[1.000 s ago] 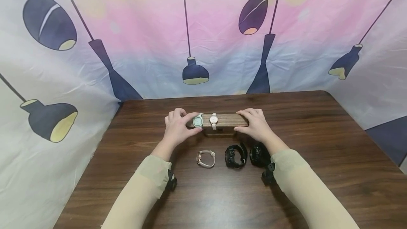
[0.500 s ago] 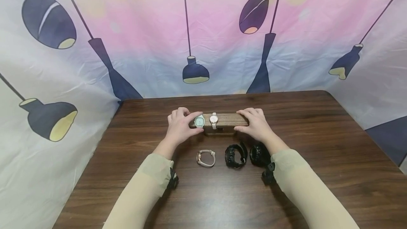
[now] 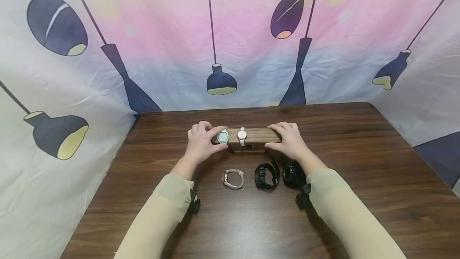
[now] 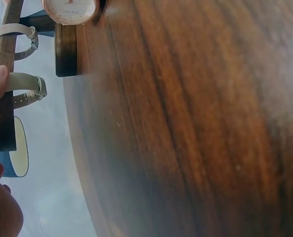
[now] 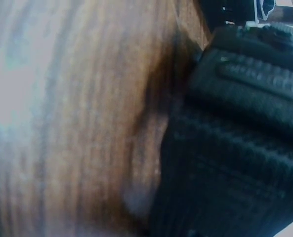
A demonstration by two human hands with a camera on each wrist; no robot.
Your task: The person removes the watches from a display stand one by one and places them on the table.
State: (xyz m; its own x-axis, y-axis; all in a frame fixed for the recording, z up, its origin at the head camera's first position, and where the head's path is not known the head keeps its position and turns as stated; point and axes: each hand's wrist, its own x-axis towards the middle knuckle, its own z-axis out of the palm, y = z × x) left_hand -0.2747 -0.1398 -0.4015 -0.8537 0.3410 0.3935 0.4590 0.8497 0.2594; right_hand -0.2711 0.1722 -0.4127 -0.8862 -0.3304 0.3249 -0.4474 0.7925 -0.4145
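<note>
A wooden T-bar watch stand (image 3: 260,135) stands toward the back of the table. Near its left end, my left hand (image 3: 200,142) pinches a mint-green square watch (image 3: 223,136) between thumb and fingers. In the left wrist view its pale green strap (image 4: 25,83) loops around the bar, with my thumb against it. A small round watch with a white strap (image 3: 242,134) sits on the bar just to its right. My right hand (image 3: 288,140) grips the bar's right end, thumb in front and fingers behind; it is out of sight in the right wrist view.
In front of the stand lie a pale-strapped rose-gold watch (image 3: 232,179), a chunky black watch (image 3: 267,176) and another black watch (image 3: 292,175) beside my right wrist. That black one fills much of the right wrist view, blurred. A patterned cloth (image 3: 172,79) hangs behind the table.
The left hand has shifted the green watch slightly right along the bar, then back left. My right hand and the watches on the table have stayed put.
</note>
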